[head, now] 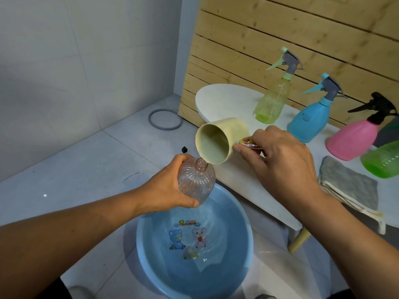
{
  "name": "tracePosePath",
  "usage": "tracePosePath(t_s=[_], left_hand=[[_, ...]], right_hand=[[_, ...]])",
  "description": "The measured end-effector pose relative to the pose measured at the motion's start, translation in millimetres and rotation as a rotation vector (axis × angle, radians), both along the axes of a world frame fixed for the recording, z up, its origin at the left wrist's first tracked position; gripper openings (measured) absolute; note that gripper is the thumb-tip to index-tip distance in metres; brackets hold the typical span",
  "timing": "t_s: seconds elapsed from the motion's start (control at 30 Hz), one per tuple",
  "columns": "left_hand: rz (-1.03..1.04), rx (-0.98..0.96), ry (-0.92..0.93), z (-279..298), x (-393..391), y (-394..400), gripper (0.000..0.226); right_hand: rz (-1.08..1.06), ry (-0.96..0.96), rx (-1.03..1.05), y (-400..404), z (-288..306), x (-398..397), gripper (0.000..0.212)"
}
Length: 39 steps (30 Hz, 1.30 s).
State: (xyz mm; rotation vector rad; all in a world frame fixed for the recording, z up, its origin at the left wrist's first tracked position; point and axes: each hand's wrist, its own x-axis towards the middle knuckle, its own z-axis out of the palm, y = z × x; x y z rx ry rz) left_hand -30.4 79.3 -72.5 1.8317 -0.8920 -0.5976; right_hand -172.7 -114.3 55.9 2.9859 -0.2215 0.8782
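Blurred, unreadable logo (pixel 187 223) inside blue basin (pixel 151 251)

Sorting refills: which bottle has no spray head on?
The clear ribbed plastic bottle gripped by the left hand; the yellow-green bottle, blue bottle and pink bottle on the white table wear trigger heads.

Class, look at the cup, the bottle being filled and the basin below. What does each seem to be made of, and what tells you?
The cup: probably matt plastic; opaque cream, thin rim, no shine.
The bottle: likely clear plastic; see-through ribbed wall, pinkish tint; glass is possible.
The basin: glossy blue plastic; smooth wall, printed cartoons inside.
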Motion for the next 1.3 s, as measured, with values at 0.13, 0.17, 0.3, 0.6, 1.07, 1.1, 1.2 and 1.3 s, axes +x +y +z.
tracePosePath(t_s=[0.13, 0.17, 0.3, 0.6, 1.07, 1.1, 1.2, 1.3], left_hand=[[0.0, 0.005, 0.0, 0.1, -0.1, 0.0, 0.105], [-0.001, 0.006, 0.0, 0.1, 0.0, 0.0, 0.105], [-0.002, 0.004, 0.007, -0.2, -0.3, -0.1, 0.104], [-0.002, -0.003, 0.021, 0.0, 0.3, -0.2, 0.104], [-0.002, 0.002, 0.013, 1.3, 0.6, -0.5, 0.105], [-0.005, 0.004, 0.016, 1.4, 0.5, -0.5, 0.105], [-0.011, 0.001, 0.026, 1.7, -0.2, -0.4, 0.104], [-0.004, 0.002, 0.025, 1.9, -0.9, -0.4, 0.104]], right_hand=[[0.006, -0.006, -0.009, 0.4, 0.8, 0.1, 0.034], [0.008, -0.006, -0.015, 0.5, 0.8, 0.0, 0.034], [0.01, -0.023, -0.035, -0.4, 0.0, -0.7, 0.032], [0.007, -0.028, -0.058, -2.0, -2.7, -0.2, 0.034], [0.016, -0.014, -0.136, -0.9, -2.9, -2.0, 0.036], [0.017, -0.016, -0.142, -0.9, -3.1, -2.2, 0.036], [0.03, -0.029, -0.168, -1.0, -2.5, -3.4, 0.035], [0.047, -0.054, -0.202, -1.1, -1.1, -4.4, 0.035]])
